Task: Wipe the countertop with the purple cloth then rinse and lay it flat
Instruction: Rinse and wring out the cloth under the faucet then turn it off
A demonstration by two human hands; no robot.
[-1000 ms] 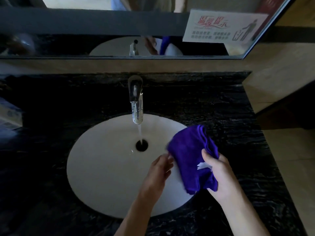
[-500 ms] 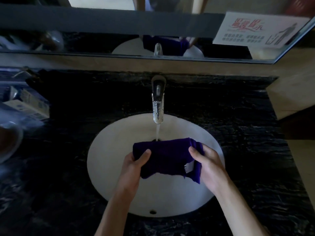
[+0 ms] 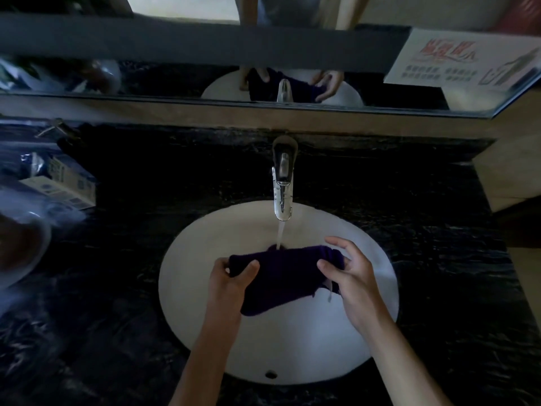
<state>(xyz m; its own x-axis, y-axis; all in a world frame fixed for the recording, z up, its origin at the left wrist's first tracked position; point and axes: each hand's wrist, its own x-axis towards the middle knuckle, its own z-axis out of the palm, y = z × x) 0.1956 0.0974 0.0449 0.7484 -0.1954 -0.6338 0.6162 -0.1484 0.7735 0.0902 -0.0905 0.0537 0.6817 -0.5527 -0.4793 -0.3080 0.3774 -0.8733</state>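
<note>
The purple cloth (image 3: 284, 276) hangs bunched over the white oval sink (image 3: 205, 288), and water from the chrome tap (image 3: 282, 183) runs onto its top edge. My left hand (image 3: 228, 284) grips the cloth's left end, thumb on top. My right hand (image 3: 354, 276) holds the right end between thumb and fingers, with the other fingers spread. The black marble countertop (image 3: 424, 244) surrounds the sink.
A small cardboard box (image 3: 63, 186) and a bowl-like dish (image 3: 20, 253) stand on the counter at far left. A mirror (image 3: 205, 68) with a white notice (image 3: 456, 63) runs along the back. A beige wall (image 3: 509, 171) closes the right side.
A second ago only my right hand held the cloth beside the stream. Both hands now hold it spread under the running water, and the view has shifted left.
</note>
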